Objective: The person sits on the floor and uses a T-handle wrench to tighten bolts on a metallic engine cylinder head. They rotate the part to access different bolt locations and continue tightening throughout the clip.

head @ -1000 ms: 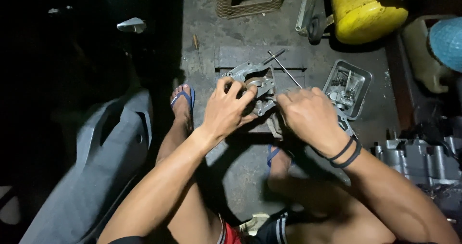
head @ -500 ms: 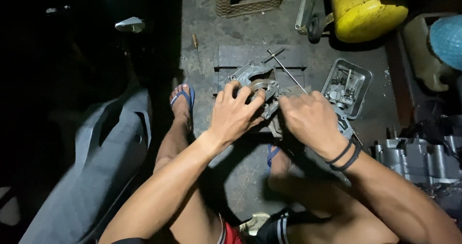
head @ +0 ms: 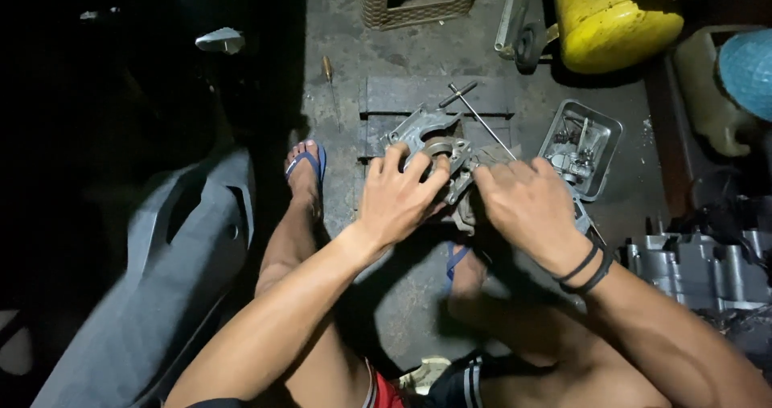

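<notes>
The grey metal casting point(head: 433, 147) lies straight ahead of the person, on a dark slab point(head: 438, 94) on the concrete floor, just beyond both sets of fingertips. Its long axis runs from upper left to lower right, slantwise across the body. The left hand point(head: 400, 199) is the nearer one — its fingers curl over the casting's near edge and round boss, gripping it. The right hand point(head: 527, 203) sits at the lower right end, fingers bent down onto the part; whether it pinches something small there cannot be told. A thin T-handled rod point(head: 482, 118) lies just beyond, parallel to the casting. Counted: one casting, one rod, one metal tray point(head: 611, 139) of small parts to the right, two blue sandals, one yellow tank point(head: 611, 22).
</notes>
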